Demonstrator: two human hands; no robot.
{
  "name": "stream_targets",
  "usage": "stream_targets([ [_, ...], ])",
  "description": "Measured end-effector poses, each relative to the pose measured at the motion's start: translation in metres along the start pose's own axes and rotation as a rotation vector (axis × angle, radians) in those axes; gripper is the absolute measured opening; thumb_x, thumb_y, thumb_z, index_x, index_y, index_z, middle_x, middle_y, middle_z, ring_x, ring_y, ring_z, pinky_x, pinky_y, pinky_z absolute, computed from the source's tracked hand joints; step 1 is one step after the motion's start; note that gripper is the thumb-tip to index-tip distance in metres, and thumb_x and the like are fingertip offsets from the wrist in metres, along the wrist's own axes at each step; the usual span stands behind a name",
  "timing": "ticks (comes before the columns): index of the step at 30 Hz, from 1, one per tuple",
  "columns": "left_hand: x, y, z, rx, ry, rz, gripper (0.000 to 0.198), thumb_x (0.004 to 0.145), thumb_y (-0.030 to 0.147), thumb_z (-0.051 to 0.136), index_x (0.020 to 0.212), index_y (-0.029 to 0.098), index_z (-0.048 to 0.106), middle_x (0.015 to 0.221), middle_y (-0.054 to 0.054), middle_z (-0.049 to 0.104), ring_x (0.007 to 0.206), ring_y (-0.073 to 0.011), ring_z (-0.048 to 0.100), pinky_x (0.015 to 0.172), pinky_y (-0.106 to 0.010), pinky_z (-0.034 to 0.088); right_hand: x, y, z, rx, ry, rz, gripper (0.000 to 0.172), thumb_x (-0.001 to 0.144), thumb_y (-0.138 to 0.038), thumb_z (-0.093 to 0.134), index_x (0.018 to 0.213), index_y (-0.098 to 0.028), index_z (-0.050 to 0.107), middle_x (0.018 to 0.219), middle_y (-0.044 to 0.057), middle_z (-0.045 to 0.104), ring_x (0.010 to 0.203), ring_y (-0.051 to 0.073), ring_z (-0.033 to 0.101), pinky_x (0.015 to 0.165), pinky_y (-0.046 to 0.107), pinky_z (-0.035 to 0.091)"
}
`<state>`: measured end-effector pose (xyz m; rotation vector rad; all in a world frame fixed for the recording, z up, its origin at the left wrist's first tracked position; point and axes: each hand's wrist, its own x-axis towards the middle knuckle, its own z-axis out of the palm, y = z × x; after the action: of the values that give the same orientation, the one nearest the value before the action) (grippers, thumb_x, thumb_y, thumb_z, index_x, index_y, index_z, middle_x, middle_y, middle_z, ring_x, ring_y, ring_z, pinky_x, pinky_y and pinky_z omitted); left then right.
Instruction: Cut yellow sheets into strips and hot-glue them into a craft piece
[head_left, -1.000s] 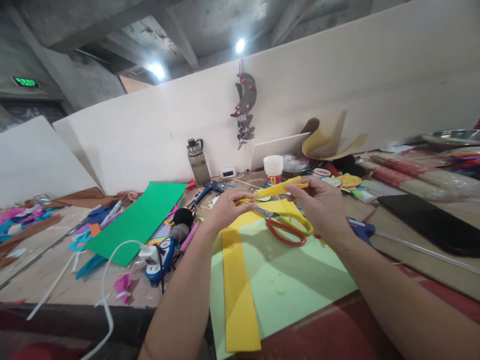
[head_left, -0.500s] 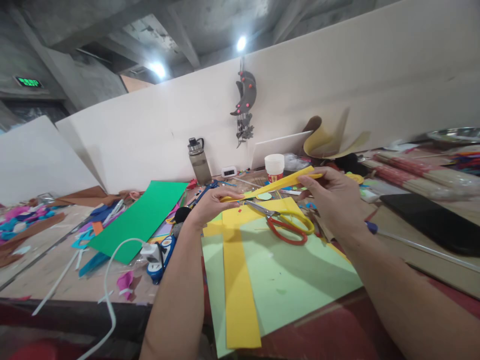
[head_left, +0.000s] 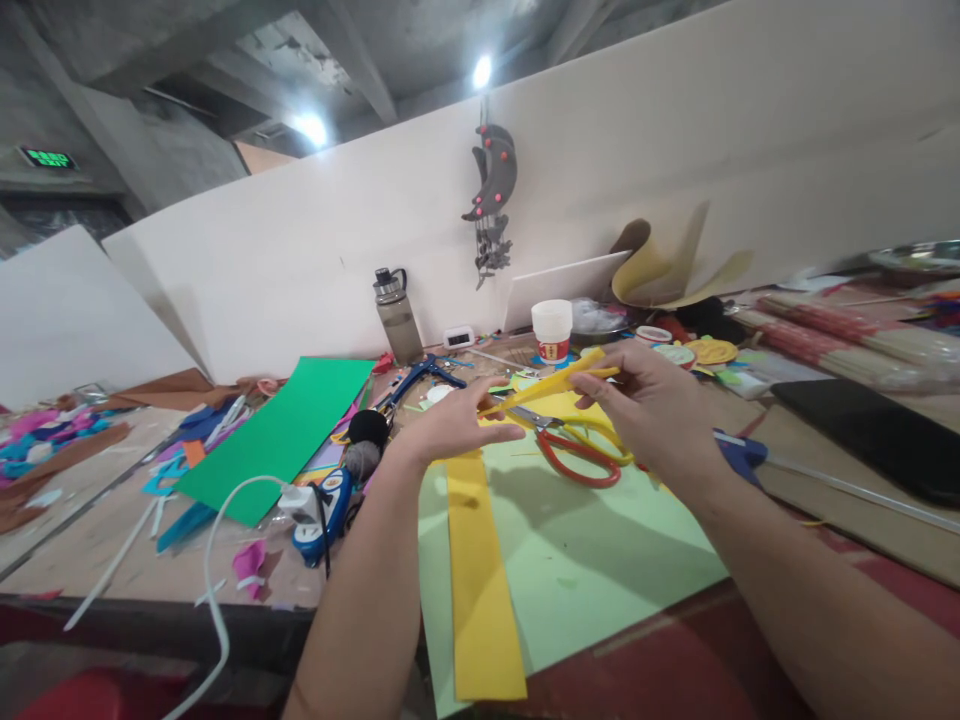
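A thin yellow strip (head_left: pixel 546 384), apparently foam or paper, stretches between my hands above the work sheet. My left hand (head_left: pixel 450 422) has its end between thumb and fingers, the thumb somewhat apart. My right hand (head_left: pixel 649 405) pinches the other end, where the strip looks folded or doubled. Below the strip lie scissors (head_left: pixel 577 470) with one red and one yellow handle loop, their blades pointing toward my left hand. A wide yellow band (head_left: pixel 486 580) lies lengthwise on a pale green sheet (head_left: pixel 600 560). More yellow material shows behind the scissors, partly covered.
At left are a bright green sheet (head_left: pixel 281 435), a blue power strip (head_left: pixel 324 520) with a white cable, and a black pompom (head_left: pixel 368 427). A water bottle (head_left: pixel 399 320) and white cups (head_left: pixel 552 328) stand behind. A black phone-like slab (head_left: pixel 870 435) and a blue glue gun (head_left: pixel 741 452) lie right.
My hands have come closer together and the yellow strip sits slightly lower. The left thumb has spread away from the strip. The scissors stay on the sheet.
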<state>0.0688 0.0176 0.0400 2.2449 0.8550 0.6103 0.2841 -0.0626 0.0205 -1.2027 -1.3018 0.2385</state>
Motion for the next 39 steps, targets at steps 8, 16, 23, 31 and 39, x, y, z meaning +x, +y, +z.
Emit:
stream_targets([
  [8,0.009,0.005,0.001,0.189,0.151,0.096,0.031,0.076,0.046,0.062,0.09,0.018,0.067,0.094,-0.004,0.064,0.084,-0.0161,0.056,0.075,-0.027,0.041,-0.002,-0.002,0.003,0.015,0.029,-0.008,0.017,0.075,-0.035,0.067,0.065,-0.023,0.06,0.082,0.004,0.061,0.068,0.017,0.058,0.058,0.031,0.05],
  [16,0.011,0.002,0.01,0.208,0.214,0.05,0.029,0.079,0.043,0.058,0.068,0.018,0.068,0.07,-0.001,0.062,0.068,-0.0136,0.052,0.063,-0.026,0.035,-0.002,0.011,0.007,0.158,0.149,0.186,0.033,0.062,-0.039,0.077,0.071,-0.022,0.05,0.066,-0.001,0.061,0.06,0.017,0.059,0.05,0.027,0.045],
  [23,0.008,0.015,0.016,0.237,0.036,0.055,0.042,0.071,0.051,0.063,0.098,0.019,0.065,0.091,-0.003,0.065,0.079,-0.0166,0.054,0.068,-0.026,0.037,-0.001,0.017,0.012,0.119,0.029,0.062,0.026,0.066,-0.041,0.073,0.071,-0.021,0.057,0.072,0.002,0.064,0.065,0.017,0.059,0.059,0.031,0.048],
  [31,0.009,0.012,0.013,0.177,0.012,0.036,0.037,0.074,0.052,0.058,0.083,0.016,0.062,0.075,0.0,0.056,0.068,-0.0123,0.046,0.06,-0.024,0.032,-0.002,0.02,0.015,-0.024,-0.228,-0.109,0.016,0.075,-0.037,0.066,0.079,-0.022,0.068,0.082,0.003,0.066,0.077,0.018,0.061,0.069,0.031,0.047],
  [39,0.009,0.013,0.018,0.219,-0.055,0.076,0.036,0.074,0.05,0.059,0.091,0.019,0.065,0.083,0.001,0.063,0.073,-0.0139,0.052,0.064,-0.025,0.036,-0.001,0.022,0.015,-0.1,-0.353,-0.147,0.011,0.074,-0.03,0.068,0.067,-0.021,0.067,0.072,0.001,0.064,0.068,0.014,0.058,0.062,0.027,0.043],
])
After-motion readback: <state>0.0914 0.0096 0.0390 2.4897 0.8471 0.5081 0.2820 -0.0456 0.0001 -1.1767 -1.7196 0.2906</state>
